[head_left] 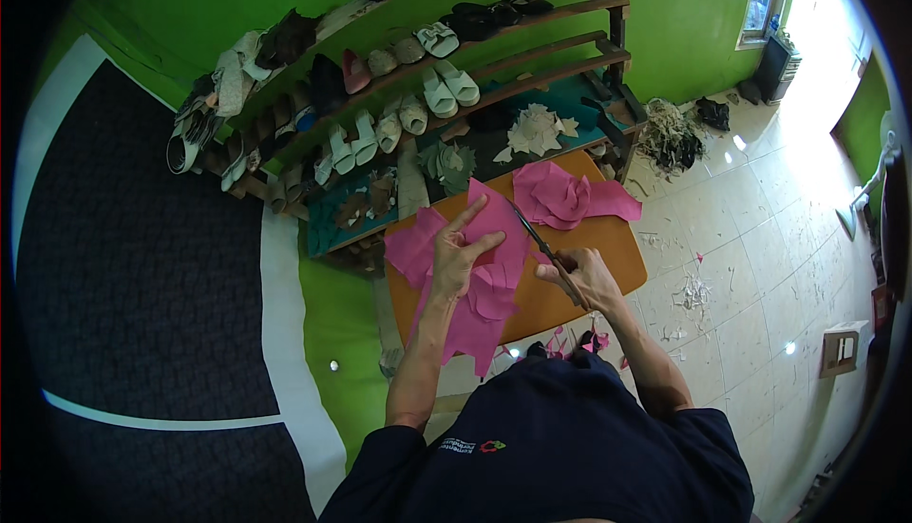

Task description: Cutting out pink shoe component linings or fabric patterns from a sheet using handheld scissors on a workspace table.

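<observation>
My left hand (456, 255) holds a pink sheet piece (510, 228) up over the table, thumb across its front and a finger along its left edge. In my right hand (591, 281) is a pair of scissors (538, 240) with dark blades, lying along the right edge of that piece. Whether the blades are parted is hard to make out. More pink cut pieces (546, 196) lie at the far right of the orange-brown table (613, 255). Another pink pile (410, 243) rests by my left wrist, and further pink pieces (473, 322) hang over the near edge.
Behind the table stands a wooden rack (560, 76) of shoes and sandals, with pale scraps (537, 132) and grey-green scraps (446, 164) on its lowest shelf. A scrap heap (670, 133) sits on the tiled floor. Pink offcuts (560, 341) lie around my feet.
</observation>
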